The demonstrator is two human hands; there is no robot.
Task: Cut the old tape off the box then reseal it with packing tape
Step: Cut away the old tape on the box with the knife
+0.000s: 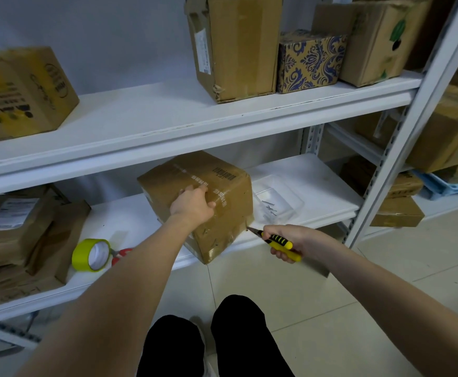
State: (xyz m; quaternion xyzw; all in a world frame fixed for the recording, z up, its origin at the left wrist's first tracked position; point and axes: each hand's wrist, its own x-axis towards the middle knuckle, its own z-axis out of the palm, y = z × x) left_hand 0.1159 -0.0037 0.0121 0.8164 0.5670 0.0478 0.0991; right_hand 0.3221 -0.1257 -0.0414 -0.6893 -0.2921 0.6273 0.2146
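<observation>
Lower shelf (317,180) | box (222,191) tilted at front edge | left hand (192,205) clasps its top edge | right hand (290,240) grips knife (276,240); blade points left, tip at box's near right corner

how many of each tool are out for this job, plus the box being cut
tape roll: 1
scissors: 1
knife: 1, in the right hand
box being cut: 1, held by the left hand
total: 4
</observation>
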